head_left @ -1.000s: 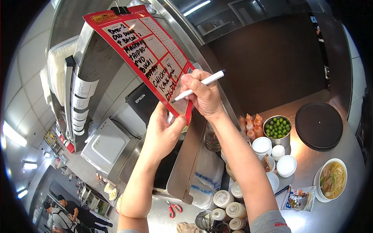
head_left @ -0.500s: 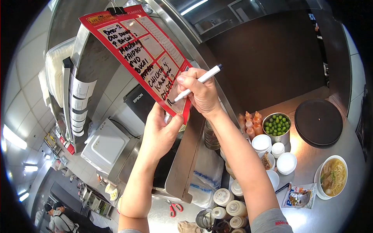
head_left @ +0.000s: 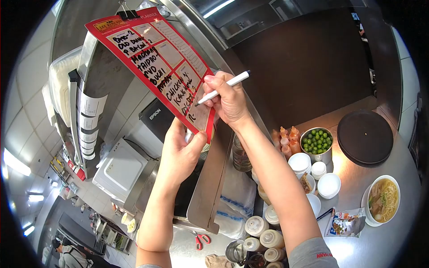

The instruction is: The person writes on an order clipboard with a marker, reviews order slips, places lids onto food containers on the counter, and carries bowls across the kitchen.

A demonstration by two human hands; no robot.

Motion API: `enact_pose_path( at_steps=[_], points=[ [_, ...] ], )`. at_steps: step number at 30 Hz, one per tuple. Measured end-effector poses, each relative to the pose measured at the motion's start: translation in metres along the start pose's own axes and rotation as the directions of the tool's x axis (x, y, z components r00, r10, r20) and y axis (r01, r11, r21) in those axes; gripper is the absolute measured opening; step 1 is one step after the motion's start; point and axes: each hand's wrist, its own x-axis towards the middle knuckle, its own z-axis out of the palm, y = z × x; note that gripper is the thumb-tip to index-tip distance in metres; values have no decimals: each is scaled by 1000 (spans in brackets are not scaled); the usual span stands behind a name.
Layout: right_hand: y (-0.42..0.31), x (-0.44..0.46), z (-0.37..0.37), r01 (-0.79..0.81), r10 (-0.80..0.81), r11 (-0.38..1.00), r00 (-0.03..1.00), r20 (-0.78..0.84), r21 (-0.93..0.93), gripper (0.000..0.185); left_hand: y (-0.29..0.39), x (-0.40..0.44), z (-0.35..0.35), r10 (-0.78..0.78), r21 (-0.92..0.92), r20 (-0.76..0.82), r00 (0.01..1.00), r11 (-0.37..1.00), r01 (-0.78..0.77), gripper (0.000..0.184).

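A red planner board (head_left: 167,56) with black handwriting hangs tilted from a black binder clip (head_left: 129,14). My left hand (head_left: 182,152) pinches its bottom corner, thumb in front and the other fingers behind. A white marker (head_left: 228,86) is gripped in my right hand (head_left: 227,99), its tip at the lower part of the board beside the last written letters. Behind the board stands a black EPSON machine (head_left: 156,117).
Right counter: limes in a metal pot (head_left: 316,152), orange bottles (head_left: 288,144), white bowls (head_left: 329,186), a black round tray (head_left: 365,138), noodle soup (head_left: 383,201), a printed packet (head_left: 345,223). Lower down: red scissors (head_left: 202,241), lidded containers (head_left: 257,226). A person (head_left: 73,257) stands far lower left.
New black marks have appeared near the board's bottom. The marker tip has moved along them, and the board and both hands have shifted slightly left in view.
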Motion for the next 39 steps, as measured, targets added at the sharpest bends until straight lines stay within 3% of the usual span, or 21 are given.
enact_pose_path(
  at_steps=[5, 8, 39],
  points=[
    [6, 0, -5, 14, -11, 999, 998, 66, -39, 24, 2, -1, 0, -28, -11, -8, 1000, 1000, 27, 44],
    [4, 3, -3, 22, -22, 999, 1000, -9, 24, 24, 2, -1, 1, -19, -30, 3, 1000, 999, 19, 44],
    [5, 8, -2, 44, -44, 999, 997, -59, 12, 25, 2, -3, 3, -20, -64, -10, 1000, 998, 19, 43]
  ],
)
